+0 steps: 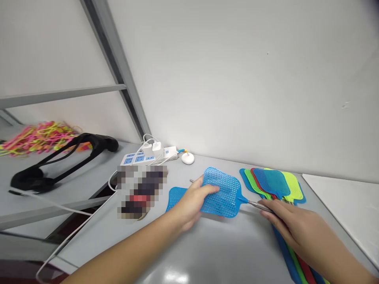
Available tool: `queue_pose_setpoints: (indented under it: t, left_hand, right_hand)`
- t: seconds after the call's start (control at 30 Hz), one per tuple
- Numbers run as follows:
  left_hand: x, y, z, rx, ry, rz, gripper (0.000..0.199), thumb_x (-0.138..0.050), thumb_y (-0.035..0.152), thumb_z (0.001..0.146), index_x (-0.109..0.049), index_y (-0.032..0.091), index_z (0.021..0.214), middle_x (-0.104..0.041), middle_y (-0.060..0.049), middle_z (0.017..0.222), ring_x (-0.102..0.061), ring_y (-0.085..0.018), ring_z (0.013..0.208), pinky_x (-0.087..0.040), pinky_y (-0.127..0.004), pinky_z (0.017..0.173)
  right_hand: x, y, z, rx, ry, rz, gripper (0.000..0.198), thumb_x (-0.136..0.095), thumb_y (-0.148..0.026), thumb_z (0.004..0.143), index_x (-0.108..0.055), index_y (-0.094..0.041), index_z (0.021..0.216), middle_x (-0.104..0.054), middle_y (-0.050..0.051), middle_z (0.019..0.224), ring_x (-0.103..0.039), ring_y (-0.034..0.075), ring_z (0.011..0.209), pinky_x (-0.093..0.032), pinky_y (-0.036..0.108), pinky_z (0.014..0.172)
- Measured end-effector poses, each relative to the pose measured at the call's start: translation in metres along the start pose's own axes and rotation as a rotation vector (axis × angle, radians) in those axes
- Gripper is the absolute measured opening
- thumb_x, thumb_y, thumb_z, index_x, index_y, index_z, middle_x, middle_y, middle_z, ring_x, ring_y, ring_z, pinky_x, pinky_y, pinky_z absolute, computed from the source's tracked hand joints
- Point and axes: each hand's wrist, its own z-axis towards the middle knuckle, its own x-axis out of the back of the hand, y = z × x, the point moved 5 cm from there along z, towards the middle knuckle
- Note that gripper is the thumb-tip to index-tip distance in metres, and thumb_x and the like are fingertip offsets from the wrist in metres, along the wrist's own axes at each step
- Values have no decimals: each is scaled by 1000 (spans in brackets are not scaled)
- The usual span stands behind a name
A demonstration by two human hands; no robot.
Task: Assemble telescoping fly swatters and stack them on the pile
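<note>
Above the gray worktop is a blue fly swatter: the fingers of the left hand hold its mesh head, those of the right hand its metal handle. Another blue mesh head lies just beside the left hand; stacked colored swatters lie partly behind the right. White plugs fill sockets of a power strip near the white wall. Leftward, a gray rack carries a black frame and heaped pink-and-yellow cords.

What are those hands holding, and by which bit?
A blue swatter: the left hand grips its mesh head, the right hand its metal rod. I can't tell whether the left hand also holds the other blue mesh piece.
</note>
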Motion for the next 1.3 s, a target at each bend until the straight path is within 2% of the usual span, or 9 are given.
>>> queue_pose_setpoints:
  t: [0.1, 0.2, 0.3, 0.4, 0.5, 0.67, 0.87, 1.13, 1.3]
  left_hand:
    - [-2, 7, -3, 32, -68, -209, 32, -60, 38, 87, -64, 14, 107, -72, -13, 104, -70, -26, 90, -55, -40, 80]
    - [-8, 8, -5, 57, -152, -326, 67, -42, 68, 87, -63, 10, 113, -68, -19, 111, -68, -32, 93, -55, -44, 76]
    - [-15, -2, -7, 16, -175, -330, 87, -28, 82, 82, -64, 10, 115, -69, -20, 105, -67, -32, 82, -54, -43, 66]
    - [-20, -15, -11, -156, -154, -248, 83, -25, 80, 84, -65, 12, 109, -70, -16, 95, -63, -25, 72, -51, -39, 67]
    - [-23, -24, -18, -345, -148, -44, 74, -32, 76, 86, -66, 14, 107, -68, -16, 105, -60, -22, 76, -48, -37, 73]
    - [-21, -35, -23, -312, -3, 327, 35, -48, 48, 95, -66, 20, 106, -65, -4, 76, -61, -20, 83, -43, -36, 90]
    - [-24, -29, -28, -331, 101, 568, 33, -50, 47, 94, -71, 22, 86, -65, -2, 76, -61, -20, 86, -41, -33, 92]
    - [-8, 2, -20, -504, 240, 565, 32, -51, 44, 94, -72, 20, 91, -65, -1, 68, -62, -18, 74, -44, -30, 83]
    - [14, 28, -13, -677, 404, 466, 31, -54, 47, 92, -66, 19, 87, -57, 1, 65, -52, -13, 61, -41, -26, 63]
  right_hand:
    - [2, -7, 0, -36, 18, 28, 28, -35, -38, 102, -58, -26, 113, -74, 0, 97, -72, 20, 78, -50, 31, 55]
    - [5, -9, 0, -109, 51, 53, 26, -36, -38, 102, -56, -29, 116, -74, -3, 100, -72, 19, 77, -51, 30, 56]
    - [4, -10, 1, -160, 67, 66, 26, -36, -38, 102, -55, -31, 118, -74, -4, 104, -72, 18, 80, -50, 30, 56]
    - [1, -13, 3, -190, 56, 71, 26, -36, -38, 102, -55, -32, 119, -74, -5, 104, -72, 18, 79, -48, 29, 53]
    - [0, -23, 5, -189, 85, 78, 27, -36, -37, 102, -56, -30, 119, -75, -3, 100, -72, 18, 71, -44, 29, 51]
    - [3, -48, 5, -100, 124, 129, 28, -38, -36, 102, -59, -25, 117, -70, -1, 77, -65, 15, 57, -36, 28, 48]
    - [3, -57, 8, -87, 107, 157, 27, -37, -34, 102, -63, -24, 106, -63, -2, 67, -60, 14, 54, -30, 28, 48]
    - [8, -27, 13, -163, -19, 171, 35, -34, -39, 102, -55, -24, 80, -62, -3, 63, -56, 13, 53, -28, 27, 49]
    - [18, 5, 11, -142, -65, 169, 33, -35, -38, 102, -51, -24, 76, -59, -3, 62, -52, 14, 54, -29, 27, 52]
